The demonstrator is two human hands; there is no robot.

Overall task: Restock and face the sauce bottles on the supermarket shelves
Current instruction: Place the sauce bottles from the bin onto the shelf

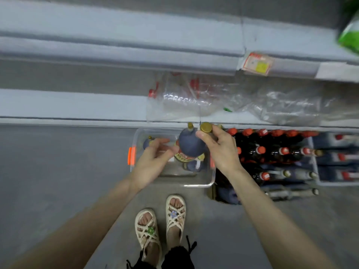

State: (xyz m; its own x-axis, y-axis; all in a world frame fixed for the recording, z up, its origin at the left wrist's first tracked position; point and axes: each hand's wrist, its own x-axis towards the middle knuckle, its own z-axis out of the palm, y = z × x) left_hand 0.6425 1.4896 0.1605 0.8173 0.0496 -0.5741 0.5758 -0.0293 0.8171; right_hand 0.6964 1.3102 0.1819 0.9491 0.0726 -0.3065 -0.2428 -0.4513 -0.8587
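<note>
Grey floor (58, 171) beneath bare grey shelves (97, 45), bottle crates (314, 167) beside.

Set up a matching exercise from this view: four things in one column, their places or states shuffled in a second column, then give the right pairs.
Things
1. gold-capped bottle
2. clear bin
3. red-capped bottles
4. price tag

Places or states
A. stuck on the front edge of the upper shelf
B. standing on the floor, with an orange latch at its left end
C. gripped near the top by the right hand
D. packed together to the right of the bin

Pairs: 1-C, 2-B, 3-D, 4-A
</note>
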